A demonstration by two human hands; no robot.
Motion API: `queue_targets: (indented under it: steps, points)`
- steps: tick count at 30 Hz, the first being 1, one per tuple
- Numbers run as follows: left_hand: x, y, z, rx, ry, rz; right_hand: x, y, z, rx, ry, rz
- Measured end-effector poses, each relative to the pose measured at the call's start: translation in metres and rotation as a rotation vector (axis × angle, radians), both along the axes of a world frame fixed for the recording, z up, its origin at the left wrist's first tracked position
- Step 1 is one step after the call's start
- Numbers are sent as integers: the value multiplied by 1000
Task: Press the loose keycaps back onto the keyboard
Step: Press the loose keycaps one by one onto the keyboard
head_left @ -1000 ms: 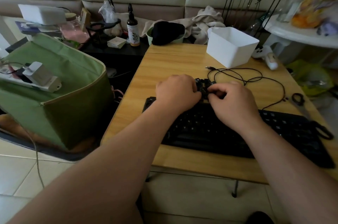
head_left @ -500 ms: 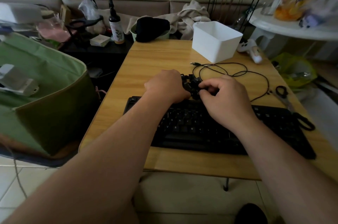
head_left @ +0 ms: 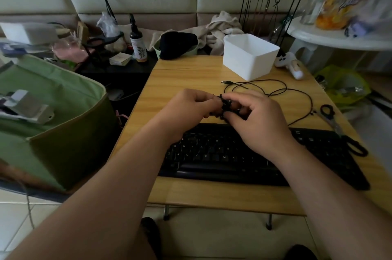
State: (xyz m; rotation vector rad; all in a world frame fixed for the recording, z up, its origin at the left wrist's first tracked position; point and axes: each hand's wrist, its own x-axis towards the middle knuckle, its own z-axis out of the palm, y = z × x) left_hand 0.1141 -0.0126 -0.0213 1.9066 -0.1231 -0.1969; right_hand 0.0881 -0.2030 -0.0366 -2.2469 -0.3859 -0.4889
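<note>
Several black keycaps [head_left: 225, 105] sit bunched between both hands, just beyond the keyboard [head_left: 244, 153] at its 12 o'clock edge; the left hand [head_left: 191, 109] and right hand [head_left: 256, 117] each curl their fingers round the cluster. Best to single out one cap, read its legend, and find its empty socket. Then seat it square and press straight down, so the stem isn't bent.
</note>
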Motion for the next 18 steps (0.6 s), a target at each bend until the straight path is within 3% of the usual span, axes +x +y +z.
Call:
queue_targets:
  steps: [7,18]
  points:
    - [-2,3,2,-239,139,-37,-3,0,3,40,-92,-17]
    - [-8,5,4,-234,148,-61,-8,2,5,45,-131,14]
